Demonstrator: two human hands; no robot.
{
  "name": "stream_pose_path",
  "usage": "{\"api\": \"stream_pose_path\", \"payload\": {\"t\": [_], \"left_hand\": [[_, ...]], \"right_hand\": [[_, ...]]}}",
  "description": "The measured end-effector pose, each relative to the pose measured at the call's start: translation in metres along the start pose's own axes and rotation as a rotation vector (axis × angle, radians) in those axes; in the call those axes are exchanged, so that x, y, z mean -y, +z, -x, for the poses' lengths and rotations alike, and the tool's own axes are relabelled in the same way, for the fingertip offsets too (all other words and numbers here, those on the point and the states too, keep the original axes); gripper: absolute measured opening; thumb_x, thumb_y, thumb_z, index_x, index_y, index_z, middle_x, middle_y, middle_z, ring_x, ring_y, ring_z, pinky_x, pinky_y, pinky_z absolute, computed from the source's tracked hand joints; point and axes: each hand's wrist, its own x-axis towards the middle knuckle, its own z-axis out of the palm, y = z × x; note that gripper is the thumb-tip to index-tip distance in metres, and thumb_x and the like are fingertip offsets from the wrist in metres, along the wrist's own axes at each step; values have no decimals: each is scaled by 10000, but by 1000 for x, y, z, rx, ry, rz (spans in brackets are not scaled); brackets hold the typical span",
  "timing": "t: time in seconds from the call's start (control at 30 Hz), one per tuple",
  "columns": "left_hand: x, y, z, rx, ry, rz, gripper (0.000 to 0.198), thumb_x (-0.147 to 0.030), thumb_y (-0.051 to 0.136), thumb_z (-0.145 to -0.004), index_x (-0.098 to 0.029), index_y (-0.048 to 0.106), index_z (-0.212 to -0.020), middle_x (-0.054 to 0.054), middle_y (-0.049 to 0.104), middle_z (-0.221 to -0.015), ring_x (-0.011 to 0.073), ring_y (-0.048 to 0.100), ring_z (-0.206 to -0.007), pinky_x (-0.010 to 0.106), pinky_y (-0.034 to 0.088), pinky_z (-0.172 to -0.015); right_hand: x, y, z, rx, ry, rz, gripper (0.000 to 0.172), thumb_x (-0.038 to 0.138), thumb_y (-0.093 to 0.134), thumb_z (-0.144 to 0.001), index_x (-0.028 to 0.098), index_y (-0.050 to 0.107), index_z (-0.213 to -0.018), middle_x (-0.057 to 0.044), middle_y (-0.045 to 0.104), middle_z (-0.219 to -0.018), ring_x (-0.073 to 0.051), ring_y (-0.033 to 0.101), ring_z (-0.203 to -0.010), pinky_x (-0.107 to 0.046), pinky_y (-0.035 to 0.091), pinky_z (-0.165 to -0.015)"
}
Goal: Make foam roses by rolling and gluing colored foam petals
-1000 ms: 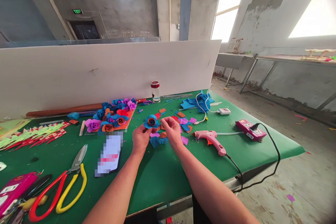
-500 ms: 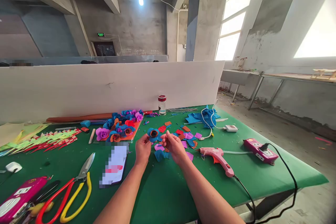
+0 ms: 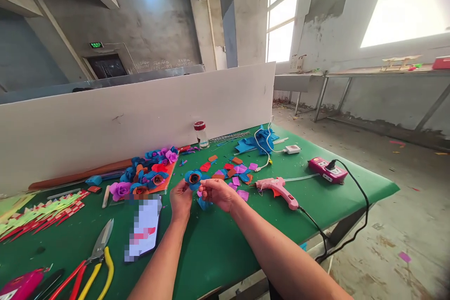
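Note:
A blue paper flower [image 3: 193, 178] with an orange and dark centre faces me above the green table. My left hand [image 3: 180, 200] is closed around its lower left side. From the right, the fingers of my right hand [image 3: 218, 193] pinch at the edge of a blue petal; the fingertips partly hide the grip. Just beyond lie loose paper petals [image 3: 241, 168] in red, orange, purple and blue. A pile of paper flowers [image 3: 147, 171] rests behind my left hand on an orange sheet. The pink glue gun [image 3: 276, 186] lies to the right of my right hand.
A phone [image 3: 146, 229] and red-and-yellow scissors [image 3: 98, 255] lie at left. A red-lidded jar [image 3: 201, 136] stands near the white board [image 3: 147, 122]. At right are a pink power strip [image 3: 327, 170] with a black cord, a white charger [image 3: 291, 149] and blue paper [image 3: 262, 141].
The view has turned right and tilted. My right hand has come in against the flower's right side; before, it was apart from it. My left hand still holds the flower.

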Motion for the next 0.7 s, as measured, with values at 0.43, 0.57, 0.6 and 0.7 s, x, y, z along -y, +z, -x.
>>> {"api": "stream_pose_path", "payload": {"t": [0.43, 0.57, 0.6, 0.7], "left_hand": [[-1, 4, 1, -1, -32, -12, 124, -265, 747, -574, -178, 723, -660, -20, 698, -645, 146, 580, -619, 253, 461, -616], [3, 4, 0, -15, -29, -61, 107, -254, 716, -589, -182, 719, -668, -26, 691, -649, 143, 576, -619, 250, 451, -614], [3, 4, 0, -18, -27, -67, 101, -253, 715, -589, -181, 715, -659, -30, 684, -640, 138, 569, -615, 244, 442, -609], [3, 5, 0, -12, -31, -69, 120, -281, 736, -591, -178, 705, -644, -36, 662, -614, 129, 550, -604, 233, 420, -596]], "right_hand": [[3, -2, 2, 2, 9, -41, 339, 335, 877, -556, 156, 651, -734, 53, 601, -571, -72, 537, -541, -254, 441, -683], [2, -4, 1, 4, -2, -36, 292, 316, 848, -560, 161, 656, -715, 51, 589, -548, -77, 538, -545, -252, 444, -679], [1, -4, 0, -1, -7, -34, 276, 304, 842, -557, 163, 653, -701, 51, 589, -546, -80, 540, -549, -252, 446, -678], [1, -4, -1, -27, -36, -38, 240, 266, 825, -546, 167, 629, -643, 50, 585, -541, -84, 540, -550, -251, 452, -671]]}}
